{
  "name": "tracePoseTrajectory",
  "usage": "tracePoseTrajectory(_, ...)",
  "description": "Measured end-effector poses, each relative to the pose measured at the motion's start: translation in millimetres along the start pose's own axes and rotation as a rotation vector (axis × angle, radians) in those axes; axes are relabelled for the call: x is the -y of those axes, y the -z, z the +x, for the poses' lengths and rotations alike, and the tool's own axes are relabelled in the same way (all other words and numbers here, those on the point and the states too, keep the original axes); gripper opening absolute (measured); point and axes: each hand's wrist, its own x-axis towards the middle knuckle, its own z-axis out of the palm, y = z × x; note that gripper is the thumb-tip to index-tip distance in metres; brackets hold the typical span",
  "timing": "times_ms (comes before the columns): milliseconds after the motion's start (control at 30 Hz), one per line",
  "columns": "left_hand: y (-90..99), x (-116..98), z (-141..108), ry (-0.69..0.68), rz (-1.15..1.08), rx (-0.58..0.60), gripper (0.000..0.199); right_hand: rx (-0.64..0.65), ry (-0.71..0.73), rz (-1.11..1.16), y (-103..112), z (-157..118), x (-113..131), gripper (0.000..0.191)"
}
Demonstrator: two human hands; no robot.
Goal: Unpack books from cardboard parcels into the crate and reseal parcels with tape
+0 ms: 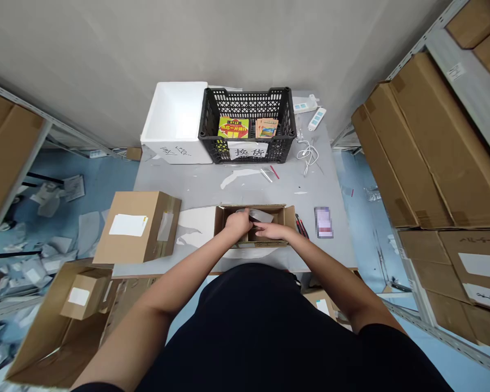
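A small open cardboard box (291, 216) stands in front of me at the table's near side, and both my hands reach into it. My left hand (239, 221) is closed near the box's middle, beside a dark narrow thing (253, 219) that I cannot identify. My right hand (270, 231) comes in from the right with its fingers stretched toward that dark thing, slightly apart. Behind the hands lies a piece of whitish, see-through wrapping (265, 216). What the left fingers grip is hidden by the hand itself.
A closed carton (124, 209) stands left on the table (200, 182). Right of the small box lie red-and-black tools (301, 226) and a phone (324, 222). Behind are a white foam box (175, 149), a black crate (288, 130) and a white cable (308, 154). Cartons fill the right shelf.
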Motion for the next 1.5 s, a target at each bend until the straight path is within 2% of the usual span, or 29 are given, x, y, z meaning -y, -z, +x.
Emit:
tracePoseTrajectory(167, -5.6, 3, -5, 0.043, 0.004, -0.022, 0.048, -0.1, -0.069, -0.019, -1, 1, 4, 0.066)
tracePoseTrajectory(433, -2.2, 2, -30, 0.022, 0.016, -0.104, 0.046, -0.251, -0.054, 0.068, 5, 0, 6, 0.053)
tracePoseTrajectory(633, 21.5, -6, -54, -0.054, -0.032, -0.186, 0.052, -0.301, 0.081, 0.237, 12, -14, 20, 0.04)
tracePoseTrajectory(767, 47.6, -8, -70, -0.068, -0.123, -0.228, 0.05, -0.328, 0.035, 0.294, 11, -19, 26, 0.041)
tracePoseTrajectory(900, 75.0, 0, -86, -0.093, -0.3, -0.256, 0.047, -0.343, 0.028, 0.278, 8, -16, 27, 0.043)
tracePoseTrajectory(1000, 91.0, 10, -93, -0.172, -0.474, -0.285, 0.045, -0.338, -0.01, 0.258, 9, -13, 27, 0.046)
tracePoseTrajectory(1167, 105.9, 26, -97, -0.342, -0.755, -0.26, 0.045, -0.298, -0.136, 0.235, 13, -12, 21, 0.054)
tracePoseTrajectory(1267, 112.3, 37, -103, -0.406, -0.935, -0.24, 0.044, -0.28, -0.203, 0.169, 14, -13, 15, 0.053)
tracePoseTrajectory(1367, 119.4, 47, -114, -0.411, -1.098, -0.296, 0.042, -0.263, -0.2, 0.102, 15, -16, 13, 0.041)
tracePoseTrajectory(1500, 124.6, 58, -132, -0.405, -1.297, -0.455, 0.04, -0.22, -0.18, 0.017, 18, -25, 20, 0.011)
